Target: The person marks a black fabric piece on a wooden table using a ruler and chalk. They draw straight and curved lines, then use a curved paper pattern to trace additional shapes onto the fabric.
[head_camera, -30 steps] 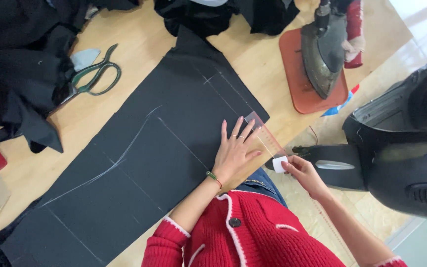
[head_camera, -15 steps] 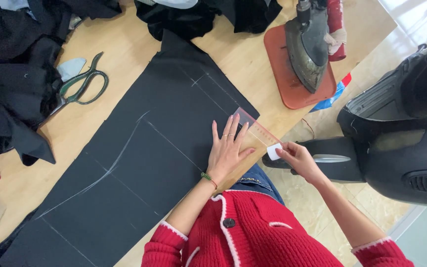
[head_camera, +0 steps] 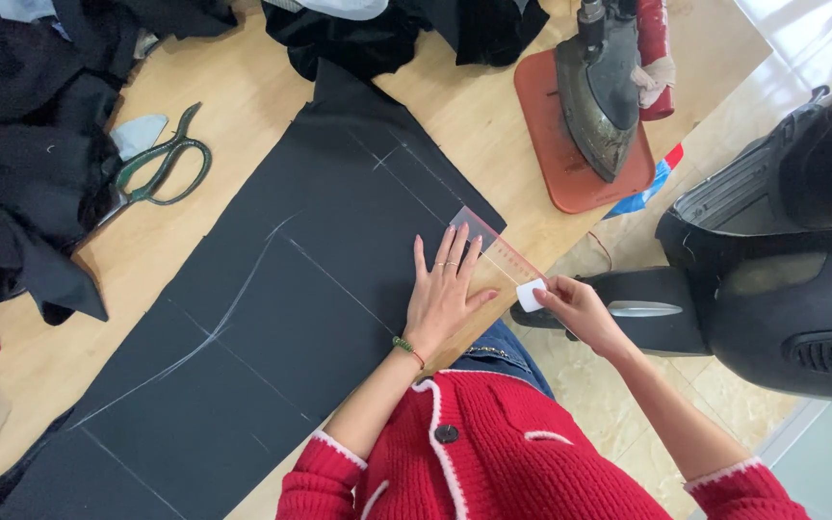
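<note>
Head view: left hand [head_camera: 443, 294] lies flat, fingers spread, pressing a clear ruler [head_camera: 495, 252] onto black cloth [head_camera: 281, 318] near its right edge. Right hand [head_camera: 578, 310] pinches a white chalk [head_camera: 530, 295] btwn thumb & fingers, chalk touching the ruler's near end at the table [head_camera: 243, 87] edge. Chalk lines cross the cloth. Scissors [head_camera: 161, 169] lie well left, beside a dark fabric heap [head_camera: 21, 164]. Iron [head_camera: 601, 82] stands on an orange pad [head_camera: 570, 173], upper right.
</note>
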